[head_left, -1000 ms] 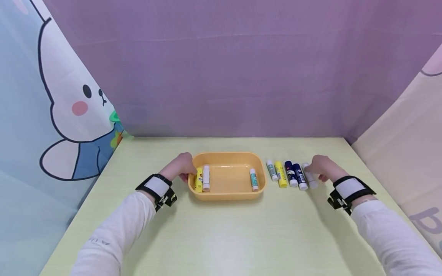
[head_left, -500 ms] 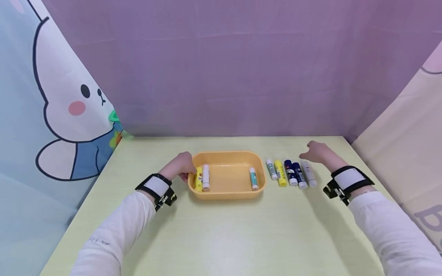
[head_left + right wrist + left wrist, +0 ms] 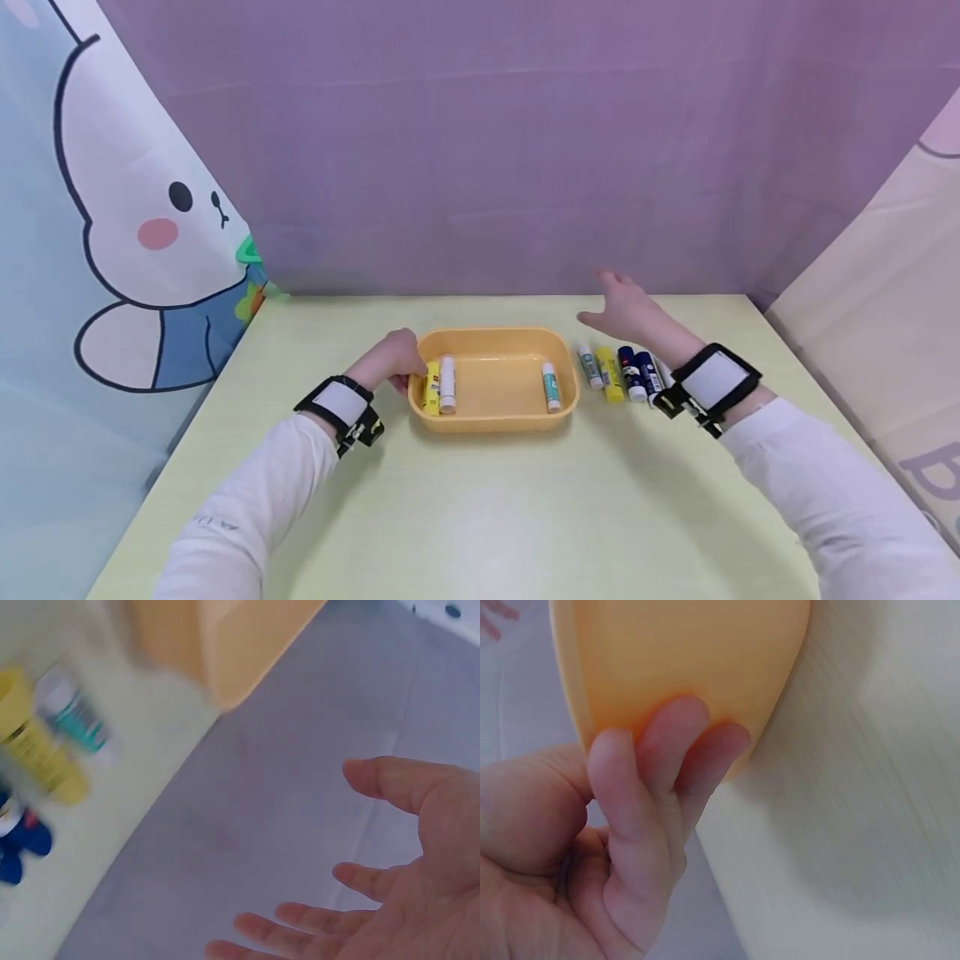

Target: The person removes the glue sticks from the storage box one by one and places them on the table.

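My left hand (image 3: 396,357) grips the left end of an orange plastic tray (image 3: 495,424), the fingertips pressing its outer wall in the left wrist view. Inside the tray lie a yellow glue stick (image 3: 431,392) and a white one (image 3: 447,386) at the left, and a teal-and-white one (image 3: 551,388) at the right. Above and behind the row of glue sticks on the table, my right hand (image 3: 628,313) is in the air, fingers spread, holding nothing. That row has a small teal-and-white stick (image 3: 590,367), a yellow one (image 3: 609,377), two dark blue ones (image 3: 632,375), and a pale one mostly hidden by the right wrist.
A pale wooden table (image 3: 480,508) carries everything. Behind it hangs a purple cloth (image 3: 495,167). A cartoon-printed curtain (image 3: 150,275) borders the left side, and a pale curtain (image 3: 877,317) the right.
My right hand has left the pale glue stick at the row's right end, rising and moving left with its fingers spreading. The left hand and tray stay put.
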Motion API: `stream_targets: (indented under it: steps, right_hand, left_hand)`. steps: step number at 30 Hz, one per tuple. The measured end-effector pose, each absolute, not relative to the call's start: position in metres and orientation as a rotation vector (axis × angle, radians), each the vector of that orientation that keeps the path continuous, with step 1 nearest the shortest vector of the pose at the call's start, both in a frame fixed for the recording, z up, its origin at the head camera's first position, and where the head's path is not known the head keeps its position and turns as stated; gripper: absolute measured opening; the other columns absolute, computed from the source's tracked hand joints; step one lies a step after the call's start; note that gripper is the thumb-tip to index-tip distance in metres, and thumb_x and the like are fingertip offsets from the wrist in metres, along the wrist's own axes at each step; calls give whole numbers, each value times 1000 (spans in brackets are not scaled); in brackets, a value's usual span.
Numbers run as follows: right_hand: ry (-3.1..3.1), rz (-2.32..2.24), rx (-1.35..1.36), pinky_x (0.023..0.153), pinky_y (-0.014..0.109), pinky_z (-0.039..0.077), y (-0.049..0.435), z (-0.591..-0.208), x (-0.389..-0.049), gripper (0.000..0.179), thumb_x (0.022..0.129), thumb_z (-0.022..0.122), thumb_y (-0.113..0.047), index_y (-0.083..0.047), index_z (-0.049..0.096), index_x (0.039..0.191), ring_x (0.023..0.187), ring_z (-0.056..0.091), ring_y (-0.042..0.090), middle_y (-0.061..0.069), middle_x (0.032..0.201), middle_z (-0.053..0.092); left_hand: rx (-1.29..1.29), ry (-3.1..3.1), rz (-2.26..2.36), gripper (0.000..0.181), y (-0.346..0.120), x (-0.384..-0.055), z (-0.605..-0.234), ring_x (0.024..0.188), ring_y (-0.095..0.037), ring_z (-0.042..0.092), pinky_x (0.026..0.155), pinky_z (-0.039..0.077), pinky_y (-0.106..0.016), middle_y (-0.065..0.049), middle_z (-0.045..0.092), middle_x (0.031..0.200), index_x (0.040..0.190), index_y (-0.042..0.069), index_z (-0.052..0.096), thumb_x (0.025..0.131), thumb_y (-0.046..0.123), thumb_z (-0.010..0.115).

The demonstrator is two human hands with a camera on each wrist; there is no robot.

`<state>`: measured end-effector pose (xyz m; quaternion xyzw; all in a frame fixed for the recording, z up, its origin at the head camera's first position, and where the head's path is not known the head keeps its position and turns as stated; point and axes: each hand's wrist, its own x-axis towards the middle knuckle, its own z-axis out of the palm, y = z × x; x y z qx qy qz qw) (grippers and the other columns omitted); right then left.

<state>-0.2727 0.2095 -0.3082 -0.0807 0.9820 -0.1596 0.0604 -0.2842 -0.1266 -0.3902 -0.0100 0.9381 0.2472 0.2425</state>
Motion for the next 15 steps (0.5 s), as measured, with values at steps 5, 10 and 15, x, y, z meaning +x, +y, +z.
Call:
stream_targets:
  steps: [5, 10, 15]
  right_hand:
    - [2934, -463, -373, 109, 62, 30, 172, -303, -270, 83, 88, 62, -39, -6, 16, 150, 138, 21, 44, 25, 152, 20]
    - [2872, -472, -485, 112, 57, 29, 137, -304, -269, 83, 87, 64, -41, -9, 19, 150, 139, 23, 40, 23, 152, 21]
    - [2793, -496, -550, 113, 48, 32, 107, -316, -270, 79, 87, 64, -40, -10, 24, 148, 138, 30, 34, 19, 151, 29]
  left_hand:
    - [-34, 2561, 667, 25, -125, -284, -388, 46, -18, 62, 54, 60, -31, -16, 65, 73, 102, -7, 52, 82, 5, 62]
    - [-33, 2560, 658, 25, -125, -285, -387, 46, -18, 62, 57, 61, -32, -15, 65, 72, 102, -7, 53, 82, 5, 62]
    - [-33, 2563, 644, 25, -125, -285, -389, 46, -17, 62, 61, 61, -35, -15, 65, 71, 102, -7, 53, 82, 6, 62]
